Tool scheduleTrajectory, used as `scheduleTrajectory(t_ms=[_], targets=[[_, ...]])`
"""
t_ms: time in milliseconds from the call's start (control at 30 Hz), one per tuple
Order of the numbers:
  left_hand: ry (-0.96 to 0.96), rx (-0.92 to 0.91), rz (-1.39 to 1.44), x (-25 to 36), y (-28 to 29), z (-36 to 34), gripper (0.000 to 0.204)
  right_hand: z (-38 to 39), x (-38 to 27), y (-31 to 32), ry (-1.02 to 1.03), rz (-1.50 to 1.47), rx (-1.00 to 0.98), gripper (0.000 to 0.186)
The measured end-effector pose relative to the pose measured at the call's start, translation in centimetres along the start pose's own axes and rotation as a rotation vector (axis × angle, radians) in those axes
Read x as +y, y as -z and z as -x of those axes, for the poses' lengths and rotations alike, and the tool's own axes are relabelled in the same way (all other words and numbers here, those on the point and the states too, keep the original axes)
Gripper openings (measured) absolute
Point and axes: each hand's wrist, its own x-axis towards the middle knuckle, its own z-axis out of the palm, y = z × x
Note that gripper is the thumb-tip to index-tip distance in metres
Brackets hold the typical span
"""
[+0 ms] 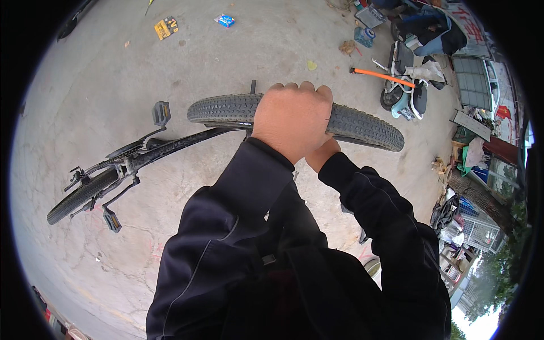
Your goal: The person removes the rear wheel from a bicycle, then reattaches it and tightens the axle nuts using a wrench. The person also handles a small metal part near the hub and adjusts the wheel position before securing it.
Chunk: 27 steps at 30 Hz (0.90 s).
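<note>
A black bicycle wheel with a knobby tire [368,126] lies across the view in front of me, seen from above. My left hand [292,120] is closed over the top of the tire, its knuckles toward the far side. Close below it, my right hand [323,155] is at the wheel's near side, partly covered by the left hand; its fingers are hidden. The dark bicycle frame [175,143] runs from the wheel toward the left, with a pedal [161,113] and a second pedal [111,220]. The other wheel [79,198] is at the far left end.
Concrete floor [226,62] surrounds the bicycle. A yellow packet [166,28] and a blue packet [225,20] lie beyond it. At the right are an orange-barred pump-like tool [385,76], a small scooter [399,85], a wire crate [480,231] and piled clutter.
</note>
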Motion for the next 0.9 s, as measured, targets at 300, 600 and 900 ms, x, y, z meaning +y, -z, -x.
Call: scheduleTrajectory(t_ms=[300,600,900], targets=[[0.023,-0.056,0.056,-0.3,0.7,0.2,0.039,-0.2,1.3,-2.8,-0.042,0.027,-0.083,0.028],[0.024,-0.015,0.003,0.5,-0.1,-0.1,0.042,0.1,0.1,-2.8,0.016,0.001,0.256,0.018],[0.035,-0.036,0.033,0.4,0.7,0.0,0.045,-0.7,1.5,-5.6,-0.164,-0.268,0.047,0.029]])
